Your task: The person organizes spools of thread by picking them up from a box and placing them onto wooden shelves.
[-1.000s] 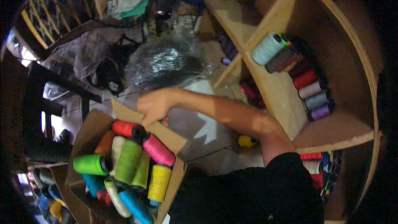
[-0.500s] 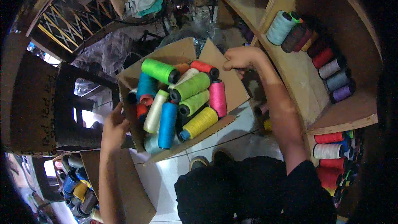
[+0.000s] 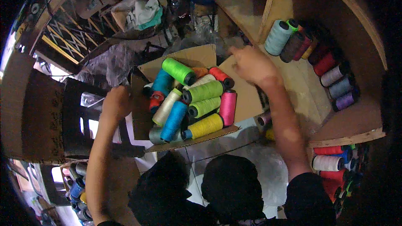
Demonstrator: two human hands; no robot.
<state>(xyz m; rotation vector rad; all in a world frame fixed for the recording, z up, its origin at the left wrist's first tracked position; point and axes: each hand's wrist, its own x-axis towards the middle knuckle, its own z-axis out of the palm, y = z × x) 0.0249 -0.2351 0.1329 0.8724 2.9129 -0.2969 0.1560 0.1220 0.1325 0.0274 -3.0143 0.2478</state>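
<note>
So, closest in there's black clothing (image 3: 232, 184) at the bottom, then a cardboard box (image 3: 140, 119) packed with thread spools, sitting between the two hands. Near edge: yellow spool (image 3: 206, 126) running roughly left to right with a slight tilt, blue spool (image 3: 173, 121) lying on a steep slant. Box is a bit longer side to side.

Left hand (image 3: 116, 102) is curled right beside the left wall, so the box is just right of those fingers. Can't tell if they're actually clamped on it. Right hand (image 3: 253, 65) is over the upper corner of the right flap (image 3: 247, 100), fingers half bent; no clue whether they're pinching it. Spools lie down and left of it, red spool (image 3: 220, 76) nearest. Left one's closer to the box body, imo.

Right side: shelf (image 3: 293, 96) with more spools. Way back: white cloth (image 3: 140, 11).
</note>
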